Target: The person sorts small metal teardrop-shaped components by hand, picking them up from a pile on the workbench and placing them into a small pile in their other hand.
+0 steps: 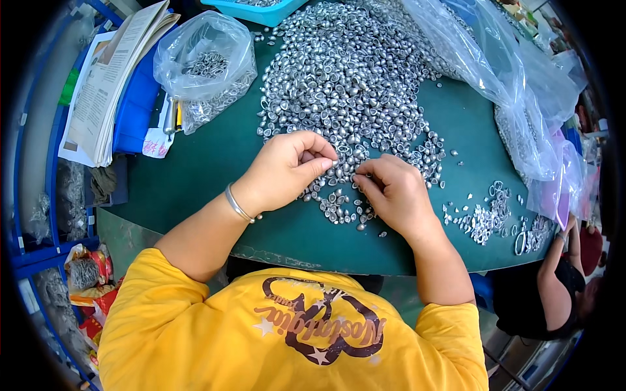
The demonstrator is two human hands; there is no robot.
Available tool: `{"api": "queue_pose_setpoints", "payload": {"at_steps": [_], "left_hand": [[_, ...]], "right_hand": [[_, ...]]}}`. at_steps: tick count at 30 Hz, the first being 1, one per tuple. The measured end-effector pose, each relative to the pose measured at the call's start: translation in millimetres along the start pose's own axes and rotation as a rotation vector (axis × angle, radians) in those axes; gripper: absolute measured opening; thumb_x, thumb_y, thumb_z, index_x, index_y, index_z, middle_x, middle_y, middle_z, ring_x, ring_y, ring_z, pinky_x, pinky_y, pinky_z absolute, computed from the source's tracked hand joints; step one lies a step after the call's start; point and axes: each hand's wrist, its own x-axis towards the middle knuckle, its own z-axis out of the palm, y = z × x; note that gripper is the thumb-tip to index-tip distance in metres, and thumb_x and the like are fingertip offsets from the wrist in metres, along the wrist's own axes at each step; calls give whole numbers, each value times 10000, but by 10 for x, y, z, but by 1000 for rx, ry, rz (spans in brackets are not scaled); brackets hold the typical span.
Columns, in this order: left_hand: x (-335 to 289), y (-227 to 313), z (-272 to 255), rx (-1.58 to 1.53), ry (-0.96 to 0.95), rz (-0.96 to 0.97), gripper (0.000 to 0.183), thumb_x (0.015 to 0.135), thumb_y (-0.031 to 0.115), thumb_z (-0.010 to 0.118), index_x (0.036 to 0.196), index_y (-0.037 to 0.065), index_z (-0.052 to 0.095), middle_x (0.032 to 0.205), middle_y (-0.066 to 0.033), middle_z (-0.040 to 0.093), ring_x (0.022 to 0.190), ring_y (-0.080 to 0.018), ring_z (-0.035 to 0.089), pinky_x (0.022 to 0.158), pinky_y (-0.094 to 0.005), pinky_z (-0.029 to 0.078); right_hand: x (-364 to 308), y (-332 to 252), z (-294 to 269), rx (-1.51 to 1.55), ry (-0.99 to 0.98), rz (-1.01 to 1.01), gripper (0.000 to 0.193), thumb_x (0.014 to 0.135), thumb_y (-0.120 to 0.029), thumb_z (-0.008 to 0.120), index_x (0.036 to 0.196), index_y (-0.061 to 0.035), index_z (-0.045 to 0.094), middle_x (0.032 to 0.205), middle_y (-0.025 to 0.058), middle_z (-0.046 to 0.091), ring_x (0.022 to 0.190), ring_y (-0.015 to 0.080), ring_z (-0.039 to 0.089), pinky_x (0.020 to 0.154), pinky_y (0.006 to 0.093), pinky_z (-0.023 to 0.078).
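Where the left fingers (319, 144) meet the pile: thumb and index bent toward each other, tips nearly together; whether they grasp a piece cannot be told.
Right fingers (370, 190): curled, thumb close to index, just beside the left ones; a held piece cannot be made out.
Small group (334, 207) of metal pieces: between the forearms, at the near edge of the heap; its place close to the body probably suits short reaches.
Heap (339, 78) of small grey, cup-like metal pieces: spread beyond both sets of fingers, some pieces under them; the low spread likely leaves single pieces easy to pick out.
Bright fragments and rings (482, 225): right of the right forearm, apart from the heap, presumably to avoid mixing.
Tabletop (202, 159): green, carrying all of these.
Clear bag (176, 72): left of the heap, mouth open, ring-like pieces inside, perhaps contained against scattering.
Large clear bag (521, 146): along the right side, metal pieces inside.
Light-blue tray (261, 15): at the far edge.
Papers (107, 91): far left, beside a blue bin (135, 111).
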Motion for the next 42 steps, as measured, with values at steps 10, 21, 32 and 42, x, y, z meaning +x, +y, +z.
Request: {"api": "queue_pose_setpoints", "payload": {"at_steps": [10, 21, 32, 42], "left_hand": [[-2, 121, -11, -204, -37, -161, 124, 836, 61, 571, 946, 7, 584, 755, 5, 572, 650, -49, 539, 575, -188, 461], [5, 66, -56, -745, -113, -195, 161, 839, 55, 567, 990, -1, 562, 902, -75, 611, 812, -138, 609, 644, -218, 502], [18, 31, -41, -903, -130, -177, 148, 865, 33, 516, 1009, 23, 546, 953, -111, 614, 833, -161, 620, 715, -235, 517], [36, 25, -28, -888, -134, -160, 182, 834, 10, 548, 1014, 4, 577, 935, -123, 624, 810, -166, 625, 712, -245, 524]], "right_hand": [[39, 73, -81, 1066, -14, 398, 211, 817, 69, 407, 1011, 45, 488, 919, 93, 552, 882, 174, 580, 738, 269, 500], [86, 108, -133, 1136, -79, 430, 147, 902, -43, 431, 1014, 44, 470, 1016, 183, 583, 807, 201, 631, 664, 255, 530], [47, 252, -151, 1240, 90, 457, 139, 858, -111, 565, 894, 20, 593, 677, 27, 553, 503, 87, 499, 444, 201, 433], [66, 345, -310, 1825, 114, 287, 111, 833, -80, 474, 915, -20, 520, 796, 86, 548, 640, 134, 518, 490, 245, 461]]}}
